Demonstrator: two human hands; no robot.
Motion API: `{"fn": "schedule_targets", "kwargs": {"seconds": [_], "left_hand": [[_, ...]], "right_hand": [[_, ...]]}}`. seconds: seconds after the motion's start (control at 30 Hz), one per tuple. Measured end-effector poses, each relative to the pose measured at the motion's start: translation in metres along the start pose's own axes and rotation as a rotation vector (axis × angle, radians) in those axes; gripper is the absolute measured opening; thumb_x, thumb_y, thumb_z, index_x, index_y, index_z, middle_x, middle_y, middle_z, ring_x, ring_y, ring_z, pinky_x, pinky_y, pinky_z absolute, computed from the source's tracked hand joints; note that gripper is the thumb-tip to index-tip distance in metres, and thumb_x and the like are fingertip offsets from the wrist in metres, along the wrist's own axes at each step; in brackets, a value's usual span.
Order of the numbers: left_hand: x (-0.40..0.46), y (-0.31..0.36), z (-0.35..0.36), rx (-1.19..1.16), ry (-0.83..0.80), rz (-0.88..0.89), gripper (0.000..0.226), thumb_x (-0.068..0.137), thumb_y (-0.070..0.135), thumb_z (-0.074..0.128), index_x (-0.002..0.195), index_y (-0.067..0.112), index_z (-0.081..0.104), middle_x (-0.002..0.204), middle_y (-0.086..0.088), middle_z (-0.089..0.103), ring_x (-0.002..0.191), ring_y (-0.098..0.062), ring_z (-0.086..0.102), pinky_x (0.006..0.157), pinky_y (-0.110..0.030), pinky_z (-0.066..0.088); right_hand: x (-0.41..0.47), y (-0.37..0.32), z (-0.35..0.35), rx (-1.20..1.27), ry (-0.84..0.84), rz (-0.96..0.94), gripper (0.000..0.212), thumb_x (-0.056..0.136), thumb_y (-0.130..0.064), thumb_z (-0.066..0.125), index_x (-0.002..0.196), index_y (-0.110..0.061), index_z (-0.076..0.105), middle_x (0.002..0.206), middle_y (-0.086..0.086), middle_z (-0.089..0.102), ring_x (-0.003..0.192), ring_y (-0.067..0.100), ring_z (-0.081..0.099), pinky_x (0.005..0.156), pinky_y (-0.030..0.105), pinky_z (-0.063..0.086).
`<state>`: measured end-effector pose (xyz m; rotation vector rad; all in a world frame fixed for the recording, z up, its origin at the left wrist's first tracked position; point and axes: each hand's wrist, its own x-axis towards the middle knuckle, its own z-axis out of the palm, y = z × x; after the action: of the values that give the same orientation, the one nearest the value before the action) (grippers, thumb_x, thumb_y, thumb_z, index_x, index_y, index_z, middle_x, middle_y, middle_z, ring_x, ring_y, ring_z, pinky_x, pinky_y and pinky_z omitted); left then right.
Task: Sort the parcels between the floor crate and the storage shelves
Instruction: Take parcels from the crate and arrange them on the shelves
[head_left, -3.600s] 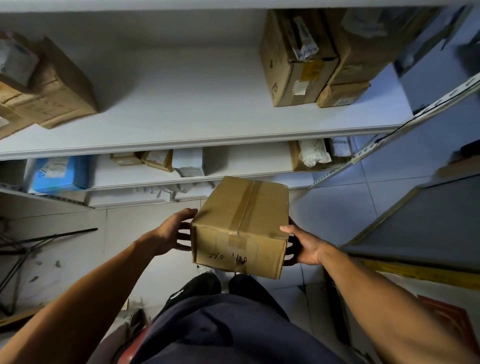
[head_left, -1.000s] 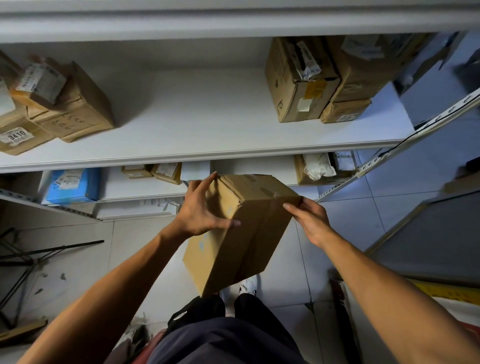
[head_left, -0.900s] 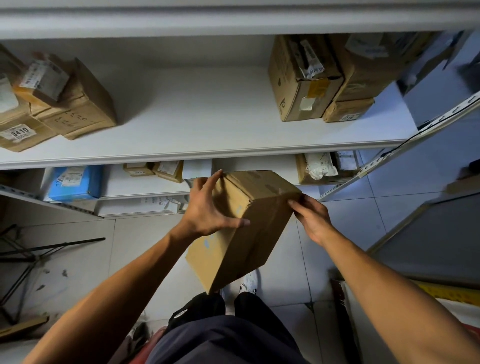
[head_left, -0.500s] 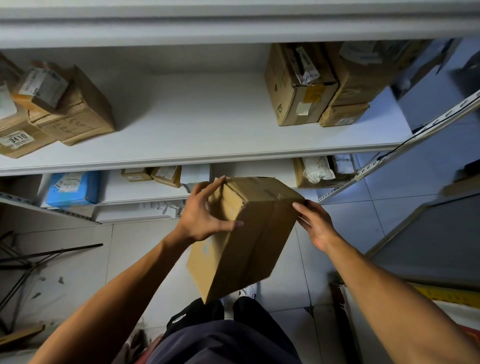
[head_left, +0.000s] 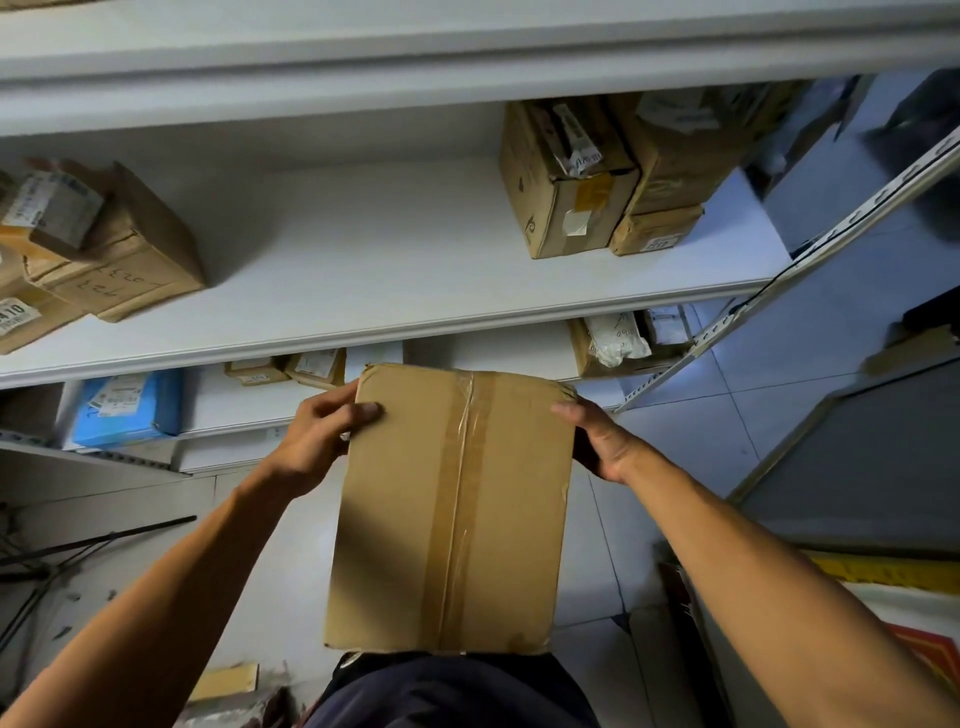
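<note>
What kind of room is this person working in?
Probably a parcel storeroom or small stockroom. White storage shelves hold labelled cardboard parcels, some with handwritten numbers, and both hands hold a taped cardboard box in front of them.

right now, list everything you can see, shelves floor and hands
held parcel: 1, brown cardboard, taped down the middle, centre, in front of the shelves
middle shelf: white; brown boxes at left and brown boxes at right, exact counts unclear
lower shelf: white; blue parcel at left, two small brown boxes left of centre, box holding a white bag at right
floor: pale tiles, dark rods at left
left hand: grips the parcel's upper left corner
right hand: holds the parcel's right edge
</note>
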<state>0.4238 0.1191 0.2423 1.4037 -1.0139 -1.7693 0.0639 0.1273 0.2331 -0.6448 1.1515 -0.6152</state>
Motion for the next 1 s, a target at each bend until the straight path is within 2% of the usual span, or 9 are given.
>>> {"fn": "schedule_targets", "kwargs": {"seconds": [0.1,0.2,0.27,0.37,0.53,0.67,0.73,0.83,1.0], "left_hand": [[0.002,-0.005,-0.009,0.07,0.088,-0.011,0.034,0.088,0.019,0.074,0.122,0.021,0.075,0.108,-0.003,0.076,0.099,-0.023,0.067,0.079,-0.034,0.057],[0.001,-0.006,-0.007,0.162,0.216,0.002,0.038,0.093,0.002,0.069,0.125,0.024,0.07,0.12,-0.005,0.074,0.104,-0.015,0.07,0.093,-0.039,0.056],[-0.001,-0.006,0.006,0.327,0.279,-0.012,0.046,0.092,0.009,0.074,0.134,0.023,0.065,0.136,-0.005,0.065,0.104,-0.006,0.069,0.098,-0.037,0.054],[-0.006,-0.011,0.037,0.529,0.267,-0.094,0.064,0.089,0.032,0.078,0.147,0.023,0.053,0.146,-0.01,0.055,0.129,-0.025,0.057,0.107,-0.043,0.048],[-0.013,-0.025,0.103,0.29,0.043,-0.123,0.075,0.084,0.055,0.071,0.149,0.023,0.049,0.126,0.004,0.068,0.116,-0.015,0.064,0.088,-0.034,0.058],[-0.001,-0.029,0.116,0.098,0.175,-0.058,0.015,0.089,0.038,0.07,0.104,0.04,0.071,0.103,0.007,0.077,0.103,-0.014,0.071,0.092,-0.033,0.058],[0.003,-0.028,0.111,0.025,0.153,-0.063,0.014,0.096,0.026,0.069,0.102,0.038,0.07,0.102,0.008,0.078,0.1,-0.011,0.072,0.087,-0.026,0.058],[0.005,-0.026,0.1,-0.044,0.178,-0.076,0.017,0.099,0.021,0.065,0.112,0.031,0.068,0.1,0.012,0.078,0.098,-0.009,0.073,0.076,-0.019,0.058],[0.001,-0.014,0.087,-0.079,0.298,-0.021,0.009,0.093,0.034,0.073,0.1,0.038,0.07,0.088,0.022,0.077,0.086,-0.007,0.075,0.067,-0.021,0.06]], "right_hand": [[0.003,0.002,0.005,-0.109,0.084,-0.079,0.091,0.046,-0.043,0.087,0.13,-0.019,0.06,0.131,0.016,0.065,0.12,0.03,0.062,0.091,0.037,0.057],[0.006,0.007,0.019,-0.314,0.196,-0.125,0.118,0.035,-0.045,0.095,0.141,-0.021,0.048,0.14,0.009,0.056,0.13,0.026,0.054,0.109,0.041,0.047],[0.011,0.013,0.033,-0.464,0.301,-0.088,0.145,0.03,-0.053,0.096,0.154,-0.027,0.026,0.151,0.001,0.039,0.139,0.021,0.038,0.115,0.037,0.037],[0.023,0.021,0.049,-0.678,0.482,-0.019,0.149,0.037,-0.057,0.098,0.155,-0.033,0.01,0.152,0.001,0.029,0.142,0.025,0.03,0.112,0.046,0.036],[0.036,0.023,0.066,-0.779,0.586,0.033,0.145,0.039,-0.066,0.093,0.15,-0.036,0.004,0.148,0.004,0.029,0.138,0.028,0.032,0.105,0.045,0.04],[0.034,0.024,0.058,-0.656,0.472,0.036,0.15,0.032,-0.085,0.078,0.156,-0.034,0.013,0.152,0.002,0.03,0.143,0.026,0.032,0.11,0.043,0.038],[0.027,0.028,0.051,-0.569,0.439,0.01,0.145,0.034,-0.094,0.071,0.157,-0.035,0.022,0.157,-0.001,0.03,0.143,0.024,0.034,0.112,0.043,0.036],[0.026,0.022,0.046,-0.509,0.469,-0.079,0.107,0.056,-0.09,0.061,0.146,-0.032,0.049,0.146,-0.001,0.049,0.13,0.018,0.049,0.108,0.04,0.045],[0.026,-0.007,0.058,-0.738,0.452,-0.219,0.068,0.079,-0.083,0.048,0.12,-0.034,0.071,0.109,-0.005,0.068,0.096,0.012,0.064,0.073,0.029,0.052]]}}
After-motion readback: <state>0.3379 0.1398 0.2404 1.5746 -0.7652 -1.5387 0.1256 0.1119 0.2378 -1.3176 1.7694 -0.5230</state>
